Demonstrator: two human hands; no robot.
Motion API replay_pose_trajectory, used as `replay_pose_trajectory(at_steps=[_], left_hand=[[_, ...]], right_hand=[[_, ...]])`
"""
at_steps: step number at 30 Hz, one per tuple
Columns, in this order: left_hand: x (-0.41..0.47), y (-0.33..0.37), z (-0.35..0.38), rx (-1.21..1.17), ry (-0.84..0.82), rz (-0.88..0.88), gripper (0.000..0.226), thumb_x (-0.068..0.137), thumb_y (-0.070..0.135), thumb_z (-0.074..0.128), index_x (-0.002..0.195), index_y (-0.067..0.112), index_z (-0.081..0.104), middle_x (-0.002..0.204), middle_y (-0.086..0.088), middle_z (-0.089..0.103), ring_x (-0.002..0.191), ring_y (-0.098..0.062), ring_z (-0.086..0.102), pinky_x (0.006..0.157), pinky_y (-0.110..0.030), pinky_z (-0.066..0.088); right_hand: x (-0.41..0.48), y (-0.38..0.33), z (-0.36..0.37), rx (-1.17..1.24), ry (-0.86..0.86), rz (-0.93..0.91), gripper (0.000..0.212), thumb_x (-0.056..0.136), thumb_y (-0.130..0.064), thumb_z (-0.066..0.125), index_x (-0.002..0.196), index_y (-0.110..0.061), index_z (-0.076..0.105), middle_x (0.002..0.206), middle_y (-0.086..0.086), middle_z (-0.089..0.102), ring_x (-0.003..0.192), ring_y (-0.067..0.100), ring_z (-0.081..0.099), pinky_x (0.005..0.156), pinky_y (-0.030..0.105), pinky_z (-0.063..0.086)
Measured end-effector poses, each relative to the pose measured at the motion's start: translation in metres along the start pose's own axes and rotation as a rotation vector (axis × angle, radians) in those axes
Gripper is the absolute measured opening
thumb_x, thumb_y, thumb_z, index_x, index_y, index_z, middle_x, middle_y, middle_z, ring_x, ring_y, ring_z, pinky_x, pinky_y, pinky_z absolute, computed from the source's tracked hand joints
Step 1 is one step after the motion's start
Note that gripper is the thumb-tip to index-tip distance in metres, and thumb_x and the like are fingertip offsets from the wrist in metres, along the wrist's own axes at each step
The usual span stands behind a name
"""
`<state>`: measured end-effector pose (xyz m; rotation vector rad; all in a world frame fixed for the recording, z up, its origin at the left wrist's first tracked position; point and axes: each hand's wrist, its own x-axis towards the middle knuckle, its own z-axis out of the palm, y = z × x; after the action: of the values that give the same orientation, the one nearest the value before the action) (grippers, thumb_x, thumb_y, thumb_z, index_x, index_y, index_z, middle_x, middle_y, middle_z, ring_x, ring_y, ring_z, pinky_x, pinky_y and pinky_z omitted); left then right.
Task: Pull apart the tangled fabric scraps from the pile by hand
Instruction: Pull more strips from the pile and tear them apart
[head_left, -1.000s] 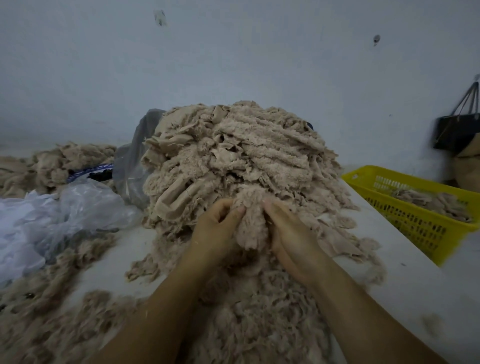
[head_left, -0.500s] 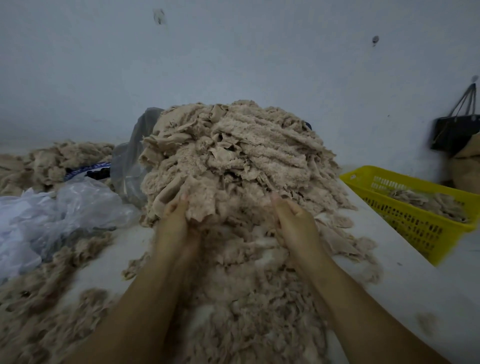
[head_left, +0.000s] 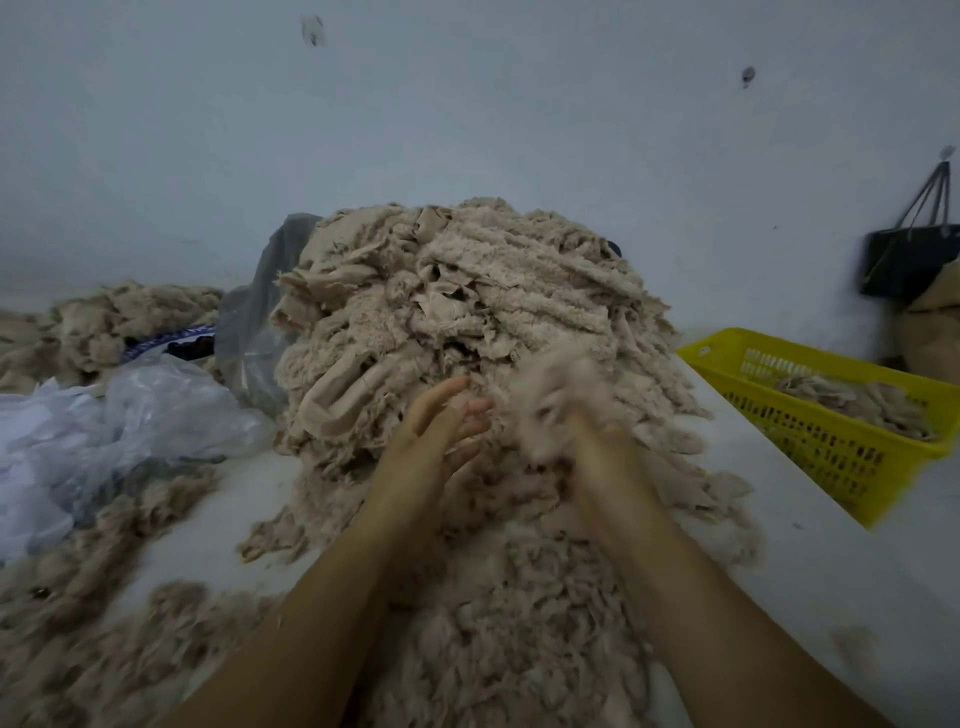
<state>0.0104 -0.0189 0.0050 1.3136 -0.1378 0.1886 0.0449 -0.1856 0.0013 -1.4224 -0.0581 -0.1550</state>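
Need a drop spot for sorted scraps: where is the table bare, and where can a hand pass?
Bare table runs between the big pile and the yellow basket; a smaller patch lies between the pile and the plastic bags. Crowded: loose scraps cover the near middle and left. Right hand grips a clump.

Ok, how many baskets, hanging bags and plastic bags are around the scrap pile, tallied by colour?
Yellow basket: 1
Black hanging bag: 1
Grey plastic bag: 1
Whitish plastic bag: 1 (crumpled, could be more than one)
Total: 4
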Motion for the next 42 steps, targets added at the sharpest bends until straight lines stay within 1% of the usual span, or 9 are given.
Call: replay_pose_trajectory(at_steps=[4, 9, 13, 16, 23, 27, 32, 38, 42], left_hand=[[-0.002, -0.006, 0.003, 0.144, -0.027, -0.036, 0.020, 0.102, 0.033, 0.053, 0.117, 0.033, 0.065, 0.110, 0.012, 0.073, 0.103, -0.010, 0.070, 0.088, -0.029, 0.055], [-0.004, -0.017, 0.008, 0.413, -0.102, -0.120, 0.020, 0.104, 0.030, 0.051, 0.107, 0.034, 0.070, 0.105, 0.016, 0.073, 0.095, -0.001, 0.068, 0.087, -0.024, 0.055], [-0.003, -0.022, 0.008, 0.457, -0.076, -0.150, 0.023, 0.104, 0.028, 0.050, 0.102, 0.026, 0.073, 0.102, 0.008, 0.075, 0.098, -0.010, 0.069, 0.086, -0.023, 0.056], [-0.003, -0.021, 0.009, 0.372, -0.044, -0.205, 0.035, 0.102, 0.042, 0.048, 0.111, 0.019, 0.073, 0.105, 0.002, 0.076, 0.100, -0.016, 0.070, 0.091, -0.032, 0.055], [0.005, -0.001, -0.004, -0.295, 0.150, -0.508, 0.039, 0.098, 0.036, 0.058, 0.119, 0.005, 0.068, 0.110, -0.014, 0.075, 0.098, -0.026, 0.073, 0.075, -0.035, 0.057], [0.016, -0.001, -0.017, -0.466, 0.372, -0.417, 0.035, 0.103, 0.034, 0.050, 0.121, 0.008, 0.065, 0.121, -0.014, 0.071, 0.108, -0.028, 0.067, 0.078, -0.042, 0.057], [0.021, -0.001, -0.034, -0.129, 0.635, -0.252, 0.040, 0.102, 0.044, 0.049, 0.131, 0.019, 0.060, 0.129, -0.006, 0.064, 0.114, -0.024, 0.062, 0.095, -0.042, 0.053], [0.009, 0.008, -0.010, -0.272, 0.235, -0.219, 0.028, 0.103, 0.030, 0.050, 0.101, 0.018, 0.075, 0.102, -0.006, 0.077, 0.093, -0.019, 0.075, 0.065, -0.028, 0.060], [-0.001, 0.007, 0.007, -0.169, 0.080, -0.118, 0.028, 0.094, 0.034, 0.057, 0.096, 0.018, 0.080, 0.108, -0.007, 0.076, 0.102, -0.018, 0.073, 0.079, -0.028, 0.060]], right_hand=[[0.016, -0.014, -0.036, 0.914, 0.170, 0.048, 0.056, 0.094, -0.060, 0.049, 0.123, -0.013, 0.055, 0.110, 0.006, 0.064, 0.088, 0.013, 0.073, 0.077, 0.025, 0.058], [0.013, 0.014, -0.021, -0.371, 0.197, -0.078, 0.037, 0.098, -0.045, 0.052, 0.127, -0.023, 0.054, 0.112, -0.005, 0.067, 0.089, 0.013, 0.065, 0.071, 0.026, 0.050], [0.013, 0.028, -0.012, -0.866, -0.056, -0.144, 0.015, 0.098, -0.036, 0.056, 0.109, -0.025, 0.057, 0.101, -0.010, 0.056, 0.097, 0.020, 0.058, 0.070, 0.026, 0.042], [0.002, 0.021, -0.002, -0.890, -0.140, -0.376, 0.031, 0.101, -0.028, 0.050, 0.072, -0.034, 0.040, 0.073, -0.012, 0.044, 0.070, 0.009, 0.045, 0.055, 0.022, 0.028], [-0.033, 0.018, 0.032, -0.945, -0.648, -0.612, 0.020, 0.100, -0.036, 0.046, 0.082, -0.039, 0.038, 0.067, -0.017, 0.048, 0.061, 0.001, 0.046, 0.054, 0.023, 0.033], [-0.025, 0.013, 0.015, -1.007, -0.503, -0.438, 0.038, 0.097, -0.058, 0.044, 0.071, -0.030, 0.047, 0.065, -0.010, 0.053, 0.060, 0.002, 0.049, 0.056, 0.026, 0.039], [0.000, 0.004, -0.024, -1.036, 0.064, -0.203, 0.038, 0.103, -0.049, 0.037, 0.079, -0.026, 0.055, 0.070, -0.001, 0.056, 0.066, 0.019, 0.055, 0.060, 0.033, 0.044], [-0.013, 0.003, 0.002, -0.962, -0.077, -0.419, 0.054, 0.096, -0.058, 0.038, 0.144, -0.033, 0.038, 0.142, -0.011, 0.035, 0.097, 0.000, 0.046, 0.081, 0.027, 0.041], [-0.021, 0.015, 0.022, -0.850, -0.372, -0.274, 0.012, 0.097, -0.036, 0.049, 0.093, -0.025, 0.051, 0.091, -0.018, 0.054, 0.074, -0.008, 0.048, 0.061, 0.010, 0.036]])
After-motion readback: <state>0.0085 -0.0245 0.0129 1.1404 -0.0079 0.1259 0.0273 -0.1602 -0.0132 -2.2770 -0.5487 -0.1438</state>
